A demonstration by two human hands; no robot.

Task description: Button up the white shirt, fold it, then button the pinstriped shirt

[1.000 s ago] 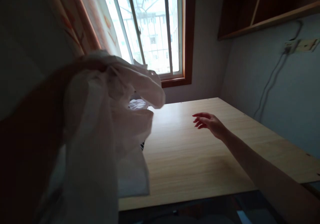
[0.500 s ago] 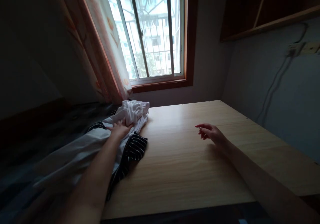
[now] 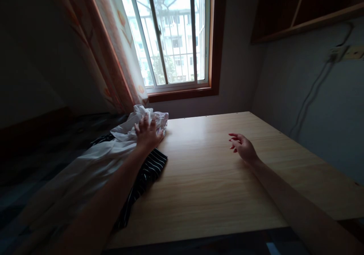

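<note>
white cloth [image 3: 98,154]: at 9 to 10 o'clock from the middle of the tabletop [image 3: 204,179], lying partly over the black striped cloth [image 3: 155,164], far end bunched.
left hand [image 3: 148,135]: at 10 o'clock, at the bunched end, fingers spread, grip released; pressure, cannot tell.
right hand [image 3: 243,148]: near 1 o'clock, over bare wood, fingers loosely bent, nothing visible in its grasp; contact with the wood, cannot tell.
done, by my reading: white cloth laid down on the striped one.
not done: white cloth rumpled, neither flattened nor folded.
</note>
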